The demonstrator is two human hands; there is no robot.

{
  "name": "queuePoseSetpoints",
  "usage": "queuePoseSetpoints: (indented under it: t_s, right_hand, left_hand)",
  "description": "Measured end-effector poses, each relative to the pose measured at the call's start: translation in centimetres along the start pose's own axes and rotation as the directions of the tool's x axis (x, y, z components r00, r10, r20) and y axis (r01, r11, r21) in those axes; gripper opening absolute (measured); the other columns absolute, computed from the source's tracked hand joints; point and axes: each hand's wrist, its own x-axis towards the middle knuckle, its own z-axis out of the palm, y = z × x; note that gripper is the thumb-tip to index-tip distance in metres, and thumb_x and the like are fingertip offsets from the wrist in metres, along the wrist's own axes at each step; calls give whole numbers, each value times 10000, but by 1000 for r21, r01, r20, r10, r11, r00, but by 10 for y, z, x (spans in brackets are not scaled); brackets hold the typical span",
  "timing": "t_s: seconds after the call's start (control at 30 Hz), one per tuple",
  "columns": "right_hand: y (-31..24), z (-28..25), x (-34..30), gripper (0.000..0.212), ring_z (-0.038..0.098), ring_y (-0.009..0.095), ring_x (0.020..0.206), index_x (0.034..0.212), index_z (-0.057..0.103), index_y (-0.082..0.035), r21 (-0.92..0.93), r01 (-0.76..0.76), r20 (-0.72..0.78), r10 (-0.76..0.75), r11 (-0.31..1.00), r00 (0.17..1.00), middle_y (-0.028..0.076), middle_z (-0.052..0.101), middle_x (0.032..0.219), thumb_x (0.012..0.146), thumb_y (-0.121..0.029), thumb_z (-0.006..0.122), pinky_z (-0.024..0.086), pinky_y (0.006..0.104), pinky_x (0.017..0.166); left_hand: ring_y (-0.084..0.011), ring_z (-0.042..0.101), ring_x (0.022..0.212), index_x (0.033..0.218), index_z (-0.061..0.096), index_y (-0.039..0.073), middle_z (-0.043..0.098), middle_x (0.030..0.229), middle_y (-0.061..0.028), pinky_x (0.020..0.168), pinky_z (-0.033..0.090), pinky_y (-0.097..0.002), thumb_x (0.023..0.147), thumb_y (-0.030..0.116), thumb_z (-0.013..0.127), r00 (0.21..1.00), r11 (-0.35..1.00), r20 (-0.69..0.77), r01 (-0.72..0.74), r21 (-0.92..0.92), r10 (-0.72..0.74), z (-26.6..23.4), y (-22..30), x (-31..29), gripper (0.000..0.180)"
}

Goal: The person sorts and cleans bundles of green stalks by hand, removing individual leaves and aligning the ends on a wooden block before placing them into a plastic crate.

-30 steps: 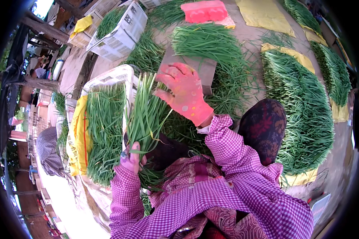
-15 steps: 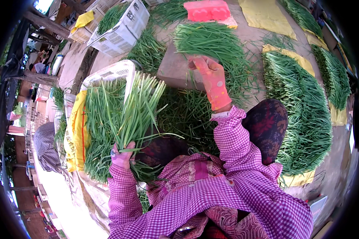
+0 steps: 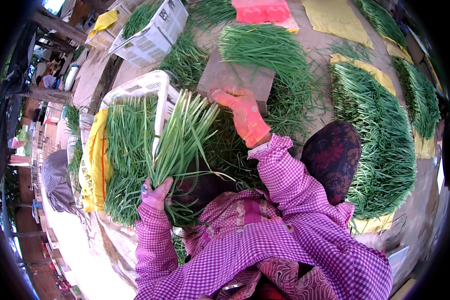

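My left hand (image 3: 156, 194), in a pale pink glove, is closed round the leafy lower part of a bunch of garlic chives (image 3: 182, 130). The pale stem ends fan upward, away from me. Beside those ends, my right hand (image 3: 237, 107) in an orange glove has its fingers curled together; whether a stem is pinched there is too small to tell. Under the bunch and to its left, a white plastic crate (image 3: 161, 82) holds more upright chives (image 3: 127, 135), with a yellow sack (image 3: 96, 162) along its left side.
A low board (image 3: 235, 75) carries a heap of loose chives (image 3: 265, 47). Trimmed-looking rows of chives (image 3: 372, 145) lie on yellow sacking at the right. Another white crate (image 3: 157, 37) stands at the far left, and a pink foam block (image 3: 261, 11) lies at the back.
My right hand has moved left and nearer to me, up to the bunch's pale ends. The bunch in my left hand has tilted and shifted slightly to the right.
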Motion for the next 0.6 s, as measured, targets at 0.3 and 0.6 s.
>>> queuePoseSetpoints:
  t_s: [0.3, 0.6]
  right_hand:
    - [-16, 12, -14, 339, 581, 234, 905, 937, 649, -23, -758, 255, 245, -99, 600, 964, 117, 604, 947, 808, -334, 618, 440, 314, 805]
    - [-27, -41, 16, 246, 578, 112, 716, 989, 626, 41, -240, 91, -282, -159, 967, 946, 49, 637, 860, 791, -104, 632, 446, 222, 706]
  left_hand:
    - [-203, 641, 700, 1034, 585, 33, 662, 836, -77, 655, 502, -279, 744, 132, 709, 878, 851, -173, -357, 384, 447, 28, 13, 2, 331]
    - [-253, 660, 840, 1124, 585, 70, 661, 956, -146, 734, 515, -315, 727, 194, 703, 617, 465, -161, -371, 804, 770, -3, 33, 8, 432]
